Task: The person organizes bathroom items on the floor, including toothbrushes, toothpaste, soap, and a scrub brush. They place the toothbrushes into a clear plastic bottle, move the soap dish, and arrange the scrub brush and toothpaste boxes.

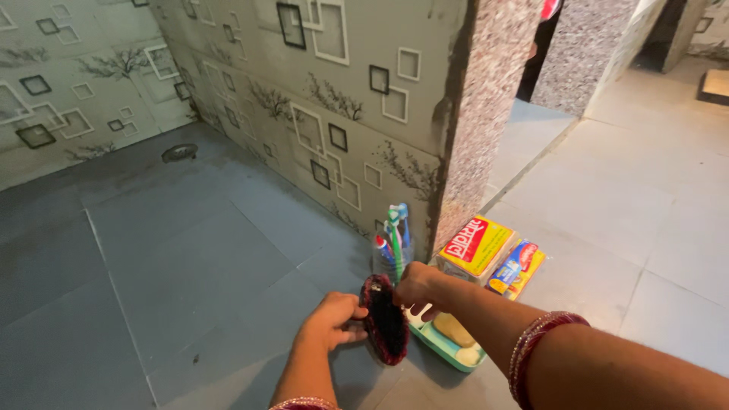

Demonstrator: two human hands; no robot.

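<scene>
A dark oval brush (386,321) with black bristles and a reddish rim stands on edge on the grey tiled floor. My left hand (332,320) grips its left side and my right hand (418,287) holds its upper right rim. Just right of the brush lies a green soap dish (441,345) with pieces of tan soap in it. Behind my right hand a clear cup (392,258) holds several toothbrushes and a small tube.
A yellow packet (476,244) and a smaller blue and yellow packet (515,267) lie by the speckled stone pillar (486,114). Patterned tiled walls (319,91) enclose the wet area, with a floor drain (179,152) at the far left. Pale floor tiles (630,197) extend right.
</scene>
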